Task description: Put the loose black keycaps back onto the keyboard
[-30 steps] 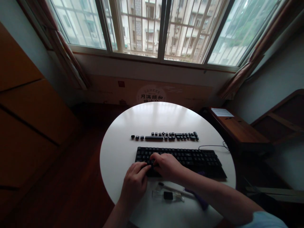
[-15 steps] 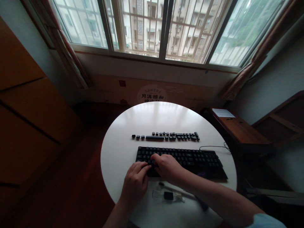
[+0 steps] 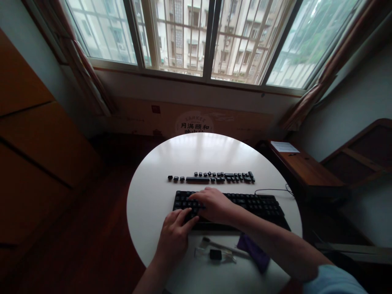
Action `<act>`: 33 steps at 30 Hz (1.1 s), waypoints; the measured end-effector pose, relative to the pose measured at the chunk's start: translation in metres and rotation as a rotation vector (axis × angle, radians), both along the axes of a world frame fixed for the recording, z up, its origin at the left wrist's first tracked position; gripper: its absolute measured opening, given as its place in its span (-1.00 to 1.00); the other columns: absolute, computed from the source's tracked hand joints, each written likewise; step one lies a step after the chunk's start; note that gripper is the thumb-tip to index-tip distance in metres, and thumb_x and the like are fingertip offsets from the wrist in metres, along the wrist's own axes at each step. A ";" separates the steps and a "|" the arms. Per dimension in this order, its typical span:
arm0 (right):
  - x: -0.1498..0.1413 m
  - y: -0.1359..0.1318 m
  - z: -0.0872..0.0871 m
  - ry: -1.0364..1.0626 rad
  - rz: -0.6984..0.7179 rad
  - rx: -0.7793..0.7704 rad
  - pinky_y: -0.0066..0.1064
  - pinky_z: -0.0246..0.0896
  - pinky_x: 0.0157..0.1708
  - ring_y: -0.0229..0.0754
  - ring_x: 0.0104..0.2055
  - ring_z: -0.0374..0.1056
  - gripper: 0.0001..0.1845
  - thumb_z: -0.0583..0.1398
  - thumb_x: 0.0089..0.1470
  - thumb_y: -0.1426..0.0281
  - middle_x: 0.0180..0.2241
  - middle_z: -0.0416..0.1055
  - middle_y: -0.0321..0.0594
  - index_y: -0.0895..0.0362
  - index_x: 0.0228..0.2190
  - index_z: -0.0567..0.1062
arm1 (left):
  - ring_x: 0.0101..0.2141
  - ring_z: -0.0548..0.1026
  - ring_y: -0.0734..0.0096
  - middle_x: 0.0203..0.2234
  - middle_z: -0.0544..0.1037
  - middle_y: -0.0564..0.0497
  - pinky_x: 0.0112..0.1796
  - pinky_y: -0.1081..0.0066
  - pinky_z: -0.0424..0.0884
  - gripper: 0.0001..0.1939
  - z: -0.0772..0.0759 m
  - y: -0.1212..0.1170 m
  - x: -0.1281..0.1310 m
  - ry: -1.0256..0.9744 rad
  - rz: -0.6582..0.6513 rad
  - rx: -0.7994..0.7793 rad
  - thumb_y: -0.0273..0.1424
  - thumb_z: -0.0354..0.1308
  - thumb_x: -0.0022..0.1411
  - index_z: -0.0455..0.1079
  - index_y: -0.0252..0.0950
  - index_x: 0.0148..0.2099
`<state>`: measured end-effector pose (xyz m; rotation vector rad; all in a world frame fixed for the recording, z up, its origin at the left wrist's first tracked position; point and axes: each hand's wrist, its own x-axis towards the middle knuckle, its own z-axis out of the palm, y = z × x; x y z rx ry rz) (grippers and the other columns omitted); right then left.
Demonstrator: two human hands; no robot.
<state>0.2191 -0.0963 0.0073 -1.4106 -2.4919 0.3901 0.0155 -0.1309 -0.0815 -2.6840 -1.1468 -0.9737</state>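
Observation:
A black keyboard (image 3: 255, 204) lies on the round white table, its long side across my view. My left hand (image 3: 175, 232) rests at its front left part, index finger and thumb apart with their tips on the lower keys; I see nothing held in it. Over the left half of the keys lies my right hand (image 3: 212, 204), index finger stretched toward the upper rows. Nothing held shows in that hand, though its underside and other fingers are partly hidden. Behind the keyboard, loose black keycaps are laid out in two rows, including a long space bar (image 3: 197, 179).
In front of the keyboard lie a brush (image 3: 226, 246), a clear tool with a black block (image 3: 215, 255) and a purple cloth (image 3: 254, 251) partly under my right forearm. A cable (image 3: 269, 189) runs off right. A wooden side table (image 3: 309, 165) holds paper.
My right hand has shifted up and left over the keys. My left index finger and thumb have spread farther apart on the keyboard. More of the purple cloth shows now.

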 end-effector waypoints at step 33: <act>0.022 -0.035 -0.019 0.270 -0.159 -0.115 -0.47 0.30 -0.23 -0.24 -0.30 0.44 -0.82 0.35 0.01 0.49 -0.30 0.53 -0.21 0.12 -0.27 0.66 | 0.06 0.40 0.08 0.03 0.50 -0.15 0.04 0.00 0.39 -0.51 0.011 -0.004 0.003 -0.102 -0.027 0.034 -0.70 -0.08 0.19 0.58 -0.20 -0.10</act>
